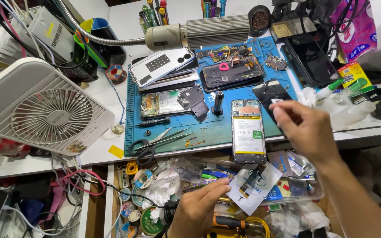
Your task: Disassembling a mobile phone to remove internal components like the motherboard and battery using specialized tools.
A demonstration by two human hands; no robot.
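Scissors (145,147) lie at the lower left of the blue mat (217,128). Lower centre, the left hand (197,207) rests its fingers together on a white packet (252,185) in the open drawer. An opened phone (248,131) lies mid-frame on the counter — right of it, the right hand (305,128) pinches something small and white, too small to tell.
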